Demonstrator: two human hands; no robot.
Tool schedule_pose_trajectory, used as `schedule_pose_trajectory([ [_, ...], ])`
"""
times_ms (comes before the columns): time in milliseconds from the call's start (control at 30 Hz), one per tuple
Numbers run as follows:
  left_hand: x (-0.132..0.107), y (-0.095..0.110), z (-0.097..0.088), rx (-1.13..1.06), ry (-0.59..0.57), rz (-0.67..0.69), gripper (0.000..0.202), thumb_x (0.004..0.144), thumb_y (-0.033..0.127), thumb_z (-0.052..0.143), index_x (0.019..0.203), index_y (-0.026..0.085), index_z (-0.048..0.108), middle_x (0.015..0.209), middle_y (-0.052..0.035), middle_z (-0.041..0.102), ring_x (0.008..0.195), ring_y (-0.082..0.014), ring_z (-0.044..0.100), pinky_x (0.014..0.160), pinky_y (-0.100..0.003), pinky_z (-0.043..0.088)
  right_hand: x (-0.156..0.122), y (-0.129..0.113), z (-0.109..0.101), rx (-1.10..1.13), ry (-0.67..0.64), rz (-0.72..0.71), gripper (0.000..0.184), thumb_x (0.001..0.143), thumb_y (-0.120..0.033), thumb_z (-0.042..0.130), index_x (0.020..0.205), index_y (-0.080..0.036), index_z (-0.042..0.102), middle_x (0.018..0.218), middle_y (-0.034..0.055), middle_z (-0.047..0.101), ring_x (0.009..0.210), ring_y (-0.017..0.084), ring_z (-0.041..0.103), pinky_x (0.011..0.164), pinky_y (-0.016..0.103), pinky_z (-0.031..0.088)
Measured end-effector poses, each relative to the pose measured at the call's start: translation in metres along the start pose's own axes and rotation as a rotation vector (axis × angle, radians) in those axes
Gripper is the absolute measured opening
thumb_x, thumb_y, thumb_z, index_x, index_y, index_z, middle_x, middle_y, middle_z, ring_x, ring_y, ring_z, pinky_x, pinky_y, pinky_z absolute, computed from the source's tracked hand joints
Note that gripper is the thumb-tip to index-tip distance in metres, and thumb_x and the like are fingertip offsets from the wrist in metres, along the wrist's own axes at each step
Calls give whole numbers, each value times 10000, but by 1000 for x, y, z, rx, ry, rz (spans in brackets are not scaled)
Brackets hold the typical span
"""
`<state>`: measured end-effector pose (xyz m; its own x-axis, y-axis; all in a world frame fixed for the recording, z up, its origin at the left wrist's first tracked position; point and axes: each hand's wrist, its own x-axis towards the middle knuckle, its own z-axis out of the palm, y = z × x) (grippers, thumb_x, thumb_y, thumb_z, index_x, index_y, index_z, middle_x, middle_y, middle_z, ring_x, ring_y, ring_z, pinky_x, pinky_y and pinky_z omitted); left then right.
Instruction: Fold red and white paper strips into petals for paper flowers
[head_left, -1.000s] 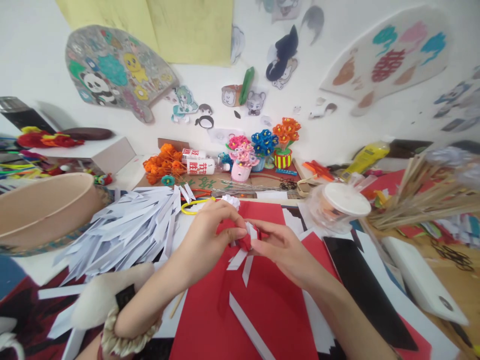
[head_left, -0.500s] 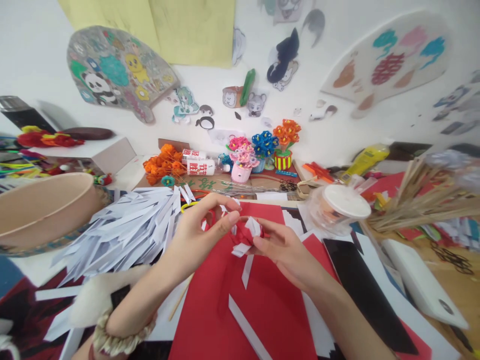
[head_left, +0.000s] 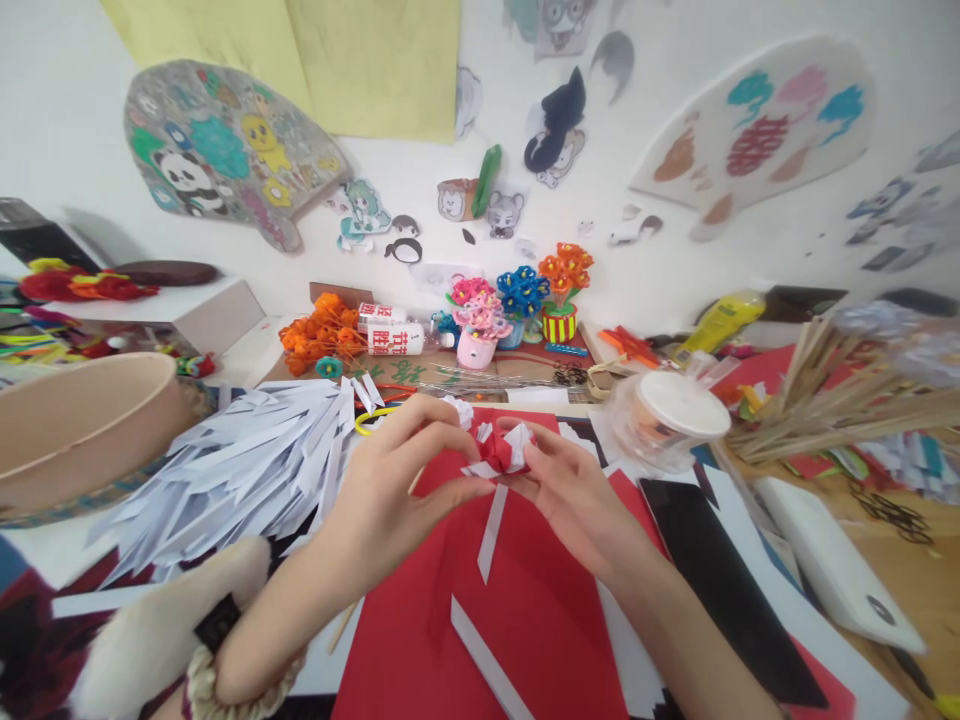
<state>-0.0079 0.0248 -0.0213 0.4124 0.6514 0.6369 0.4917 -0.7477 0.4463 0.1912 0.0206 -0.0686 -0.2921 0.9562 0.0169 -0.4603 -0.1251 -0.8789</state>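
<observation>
A small folded red-and-white paper piece (head_left: pixel 504 452) is held up over a red sheet (head_left: pixel 420 620). My right hand (head_left: pixel 574 490) grips its right side between thumb and fingers. At its left side, my left hand (head_left: pixel 409 470) has curled fingers and a thumb along the lower edge, closed on the same piece. Part of the piece is hidden by the fingers. Below the hands, two white paper strips lie on the red sheet, a short strip (head_left: pixel 492 535) and a longer strip (head_left: pixel 487 655).
A heap of white paper strips (head_left: pixel 247 460) lies left, beside a round tan basket (head_left: pixel 90 420). To the right are a black phone-like slab (head_left: pixel 720 580), a white device (head_left: pixel 832 560) and a white-lidded container (head_left: pixel 682 405). Small flower pots (head_left: pixel 476 348) stand at the back.
My left hand has lowered, its thumb moving from above the paper piece to its lower left edge. The piece has turned slightly in my right hand. The view has shifted a little.
</observation>
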Motion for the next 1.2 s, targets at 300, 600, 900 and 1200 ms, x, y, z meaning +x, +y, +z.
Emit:
schedule_pose_trajectory([
  [300,-6,2,4,383,41,130,32,917,208,648,899,225,628,893,-34,659,792,-186,523,710,-333,393,-1,-2,5,-21,106,-69,240,850,-352,750,1073,-265,730,1136,56,736,1059,239,679,973,422,524],
  [600,-9,3,8,367,50,86,81,904,179,661,955,208,605,913,-31,685,816,-194,552,742,-329,413,-4,-1,5,-74,182,-97,276,817,-360,783,1066,-255,730,1128,71,732,1065,252,668,981,434,508],
  [900,-4,5,4,224,-60,25,103,916,267,657,873,195,598,866,-22,674,797,-184,550,724,-325,395,-2,-1,3,-113,188,-96,296,814,-363,780,1088,-264,723,1139,57,725,1071,247,662,983,432,508],
  [1200,-8,0,5,285,-68,36,54,909,227,661,938,193,631,915,-30,707,846,-212,604,764,-352,417,-2,0,1,-143,219,-82,297,803,-375,787,1067,-255,723,1102,65,730,1025,243,666,952,422,510],
])
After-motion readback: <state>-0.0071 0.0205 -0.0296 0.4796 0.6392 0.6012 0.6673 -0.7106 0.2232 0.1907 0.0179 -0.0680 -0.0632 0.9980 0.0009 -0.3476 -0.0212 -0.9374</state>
